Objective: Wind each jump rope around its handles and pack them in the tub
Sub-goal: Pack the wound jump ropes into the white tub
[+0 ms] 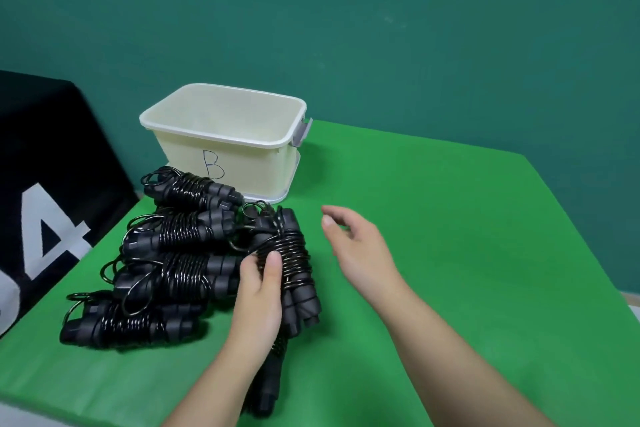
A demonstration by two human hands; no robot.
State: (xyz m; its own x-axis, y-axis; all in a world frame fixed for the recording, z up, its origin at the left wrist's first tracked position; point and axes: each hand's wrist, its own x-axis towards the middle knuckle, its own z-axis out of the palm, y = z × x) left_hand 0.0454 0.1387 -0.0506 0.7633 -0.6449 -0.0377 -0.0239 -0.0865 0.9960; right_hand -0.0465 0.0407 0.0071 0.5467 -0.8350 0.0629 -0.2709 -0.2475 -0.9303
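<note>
My left hand (258, 302) grips a wound black jump rope (294, 253), thumb laid across its coils, on the green table (450, 253). My right hand (360, 246) hovers just beside it, fingers loose and holding nothing. Left of them lies a pile of wound ropes (166, 267). Beyond stands the cream tub (225, 135), marked B.

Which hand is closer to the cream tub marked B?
The right hand, by a little. It hovers open over the green table, in front of the tub and to its right. The left hand is farther back, gripping a wound jump rope.
</note>
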